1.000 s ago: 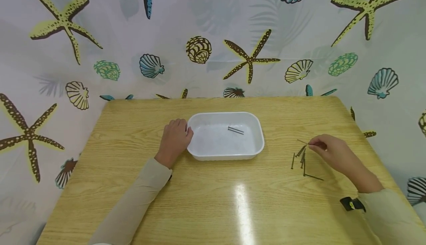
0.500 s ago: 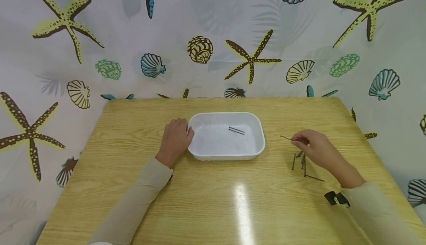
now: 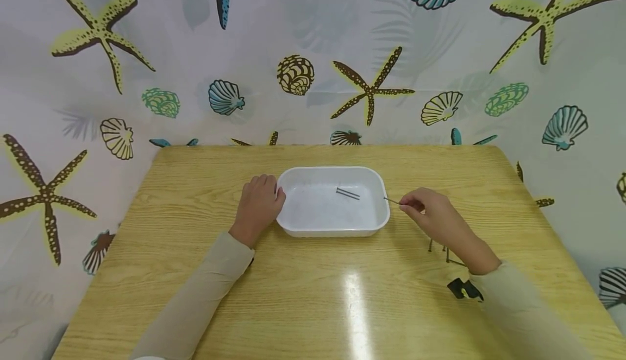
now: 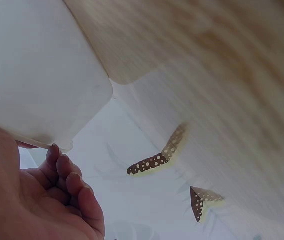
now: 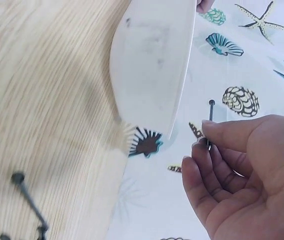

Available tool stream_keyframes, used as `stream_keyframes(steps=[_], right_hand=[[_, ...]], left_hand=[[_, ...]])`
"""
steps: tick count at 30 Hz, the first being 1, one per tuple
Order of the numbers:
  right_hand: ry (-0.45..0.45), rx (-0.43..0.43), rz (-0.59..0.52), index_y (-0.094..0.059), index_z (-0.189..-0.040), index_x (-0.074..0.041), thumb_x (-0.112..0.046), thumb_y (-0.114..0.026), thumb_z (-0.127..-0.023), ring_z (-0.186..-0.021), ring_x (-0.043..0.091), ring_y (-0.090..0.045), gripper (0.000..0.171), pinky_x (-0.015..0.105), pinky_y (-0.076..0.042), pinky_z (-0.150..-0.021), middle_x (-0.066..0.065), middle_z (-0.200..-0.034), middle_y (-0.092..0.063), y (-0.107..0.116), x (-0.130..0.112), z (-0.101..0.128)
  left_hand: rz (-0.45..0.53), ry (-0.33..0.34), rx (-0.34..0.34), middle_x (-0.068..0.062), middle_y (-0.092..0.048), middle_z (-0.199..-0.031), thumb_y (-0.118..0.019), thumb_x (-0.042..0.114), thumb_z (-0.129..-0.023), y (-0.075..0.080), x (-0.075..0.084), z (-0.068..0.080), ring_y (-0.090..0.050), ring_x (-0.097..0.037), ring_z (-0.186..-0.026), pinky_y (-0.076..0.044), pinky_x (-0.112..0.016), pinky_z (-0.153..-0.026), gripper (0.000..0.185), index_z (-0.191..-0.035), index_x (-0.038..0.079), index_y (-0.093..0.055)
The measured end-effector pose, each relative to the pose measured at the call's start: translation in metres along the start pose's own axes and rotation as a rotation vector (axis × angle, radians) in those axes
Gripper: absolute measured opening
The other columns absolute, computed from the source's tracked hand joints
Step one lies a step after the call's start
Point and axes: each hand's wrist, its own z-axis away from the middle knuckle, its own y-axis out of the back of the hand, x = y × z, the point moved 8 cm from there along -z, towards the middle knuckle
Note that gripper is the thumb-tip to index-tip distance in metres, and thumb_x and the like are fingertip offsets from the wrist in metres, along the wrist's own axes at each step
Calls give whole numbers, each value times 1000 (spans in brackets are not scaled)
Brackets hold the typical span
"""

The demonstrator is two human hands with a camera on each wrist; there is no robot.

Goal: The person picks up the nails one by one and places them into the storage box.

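Observation:
A white plastic tray [image 3: 379,221] sits mid-table with two dark nails [image 3: 347,193] lying inside it. My right hand [image 3: 430,216] pinches one nail [image 3: 391,200] between thumb and fingertips, its tip just over the tray's right rim. The right wrist view shows the same nail [image 5: 211,120] upright in those fingers [image 5: 202,145], beside the tray [image 5: 152,60]. My left hand [image 3: 258,203] rests against the tray's left end, its fingers [image 4: 67,175] loosely curled under the rim [image 4: 57,145]. A few loose nails [image 3: 447,252] lie on the table behind my right wrist.
The wooden table [image 3: 313,305] stands against a curtain printed with starfish and shells [image 3: 371,86]. A black strap [image 3: 464,289] sits on my right wrist. Loose nails [image 5: 29,200] show at the lower left of the right wrist view.
My right hand lifted a nail from the pile on the right and carried it left to the tray's right rim. The left hand stayed against the tray.

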Motion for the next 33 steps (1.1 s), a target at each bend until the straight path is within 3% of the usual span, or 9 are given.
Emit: stream_keyframes(steps=[14,22,33], right_hand=[[10,9,-53,-65,-92,-6,-10,-64,-87,-76,16,-56,6,31,-48,-66,2,-84,-59,-23,-31,-21],[48,18,-25,-66,-90,-5,-10,-65,-86,-72,15,-52,6,31,-45,-64,1,-81,-58,-39,-47,-35],[27,-22,35,-66,-87,-4,-9,-66,-86,-71,15,-51,5,31,-44,-65,3,-79,-57,-69,-49,-58]], left_hand=[[6,17,-4,-3,-44,-71,-44,24,-93,0,-1,1,-41,-22,-67,-33,-36,-62,22,-76,10,-46],[17,15,6,-3,-43,-71,-45,24,-92,0,-1,0,-40,-22,-68,-32,-36,-63,22,-74,11,-45],[9,-7,43,-1,-41,-68,-45,24,-93,0,-1,2,-39,-21,-66,-31,-36,-61,24,-72,12,-43]])
